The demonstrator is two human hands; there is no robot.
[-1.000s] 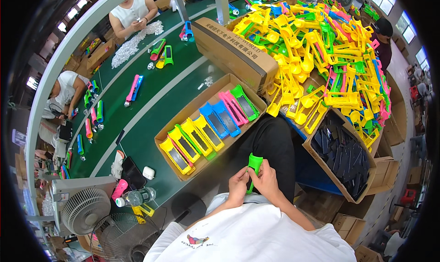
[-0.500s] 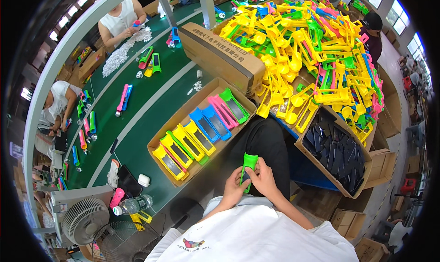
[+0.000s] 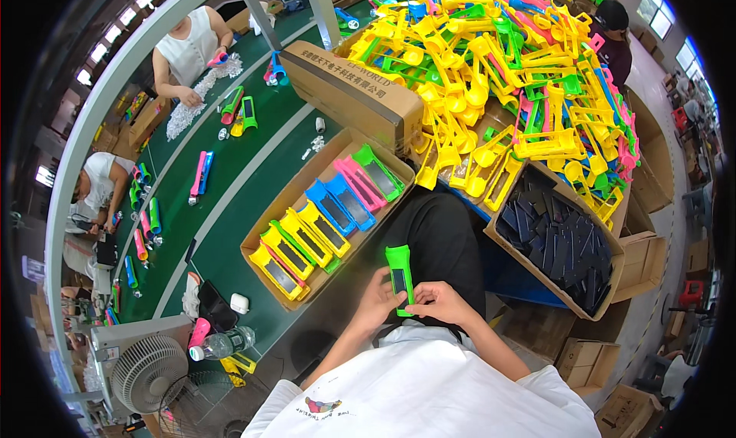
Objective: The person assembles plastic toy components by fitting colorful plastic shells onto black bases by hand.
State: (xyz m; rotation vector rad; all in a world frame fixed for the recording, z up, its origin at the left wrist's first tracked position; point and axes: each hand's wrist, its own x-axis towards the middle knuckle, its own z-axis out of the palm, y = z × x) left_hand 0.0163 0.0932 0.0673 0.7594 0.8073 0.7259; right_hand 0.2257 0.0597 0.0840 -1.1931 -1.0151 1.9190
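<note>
So the person in the white shirt is sitting with a green flashlight-shaped casing held up over their lap, both hands on it: the left hand is wrapped round its left side and lower end, the right hand is gripping the right side near the bottom, fingers curled onto it. There's a dark panel set into the face of the casing. Just up and left of the casing sits a shallow cardboard tray on the green table, with finished pieces lying in a row in it, yellow ones nearest, then blue, pink and green. Right of the casing, there's an open carton full of dark flat panels. Further up from the casing is a huge heap of plastic shells, mostly yellow with green, pink and blue mixed in, and a closed brown box beside it. Down left of the casing, a fan and a water bottle stand near the table end. Other people work along the table's far side.
</note>
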